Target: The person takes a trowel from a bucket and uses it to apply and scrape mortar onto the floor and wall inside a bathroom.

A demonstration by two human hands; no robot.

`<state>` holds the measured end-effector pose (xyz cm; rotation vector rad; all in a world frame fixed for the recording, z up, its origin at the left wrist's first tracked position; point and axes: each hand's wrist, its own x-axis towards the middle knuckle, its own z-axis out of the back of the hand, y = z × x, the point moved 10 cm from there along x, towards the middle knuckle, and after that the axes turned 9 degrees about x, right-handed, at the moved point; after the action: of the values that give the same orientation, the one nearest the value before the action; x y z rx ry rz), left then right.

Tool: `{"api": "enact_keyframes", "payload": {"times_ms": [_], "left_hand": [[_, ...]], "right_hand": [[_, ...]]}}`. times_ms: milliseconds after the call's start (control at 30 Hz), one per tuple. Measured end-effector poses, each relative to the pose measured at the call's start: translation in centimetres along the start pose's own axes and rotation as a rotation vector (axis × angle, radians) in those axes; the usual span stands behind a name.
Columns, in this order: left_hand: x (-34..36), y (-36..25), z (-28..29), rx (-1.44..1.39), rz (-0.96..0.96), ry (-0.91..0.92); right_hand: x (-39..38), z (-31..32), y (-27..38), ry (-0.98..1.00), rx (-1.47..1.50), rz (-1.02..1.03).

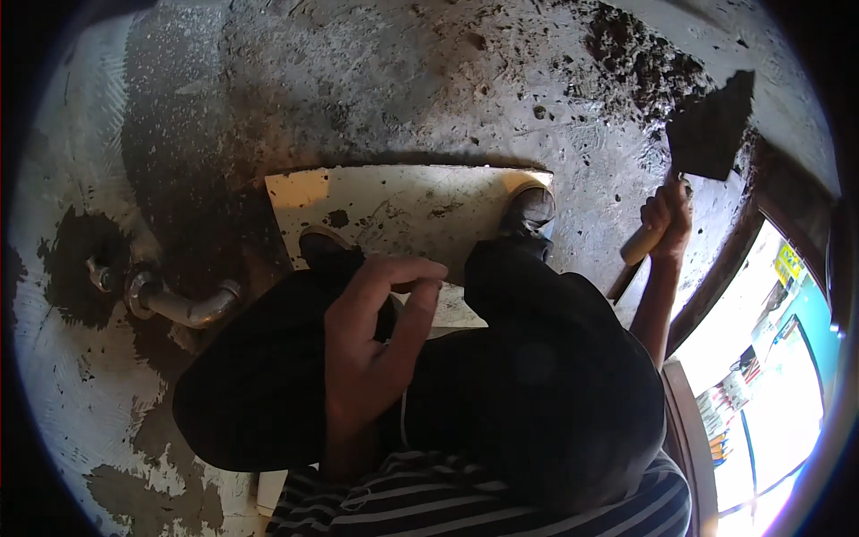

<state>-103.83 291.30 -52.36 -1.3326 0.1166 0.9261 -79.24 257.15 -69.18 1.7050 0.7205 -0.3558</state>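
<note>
My right hand (667,215) grips the wooden handle (640,243) of a trowel, whose dark flat blade (711,125) is held up at the far right. My left hand (376,331) hovers over my lap, thumb and forefinger curled together; whether anything small sits between them, I cannot make out. Beneath my shoes (528,210) lies a pale, stained board (394,201), on which I am squatting in dark trousers.
A metal elbow pipe (192,304) and a small fitting (100,273) stick out at left, amid wet cement patches (67,246). Rough concrete floor (376,89) with dark debris (635,54) surrounds the board. At right is a bright doorway (778,376) with a dark frame.
</note>
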Motion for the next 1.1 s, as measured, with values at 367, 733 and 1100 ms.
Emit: {"api": "enact_keyframes", "payload": {"times_ms": [367,733,1100], "left_hand": [[-1.2,-1.0,-0.3,0.07,-0.031,0.001],[-1.3,-1.4,-1.1,0.087,-0.06,0.036],[-1.4,-1.0,0.9,0.035,-0.045,-0.073]], "right_hand": [[3.0,-1.0,-6.8,-0.227,0.113,-0.089],[-1.9,-13.8,-7.9,0.249,-1.001,0.157],[5.1,-20.7,-11.7,0.617,-1.681,0.747]]}}
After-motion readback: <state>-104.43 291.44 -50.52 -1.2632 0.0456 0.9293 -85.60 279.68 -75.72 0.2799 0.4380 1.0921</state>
